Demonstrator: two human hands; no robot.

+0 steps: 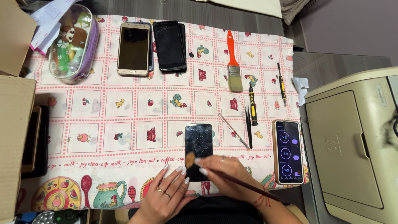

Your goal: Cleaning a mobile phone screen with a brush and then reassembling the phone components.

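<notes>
4 phones on cloth: cracked phone (198,143) under right hand (226,172) gripping thin brush (244,184); left hand (168,195) flat, released, steadying its bottom edge. Open cloth (103,124) left.

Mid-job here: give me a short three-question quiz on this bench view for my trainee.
1. True or false: the right hand holds a thin brush with its tip on the cracked phone.
2. Which has its screen lit? A) gold phone B) phone by the printer C) cracked phone
3. What does the left hand touch?

Key
1. True
2. B
3. The cracked phone's lower edge; its fingertips steady it on the cloth.
</notes>
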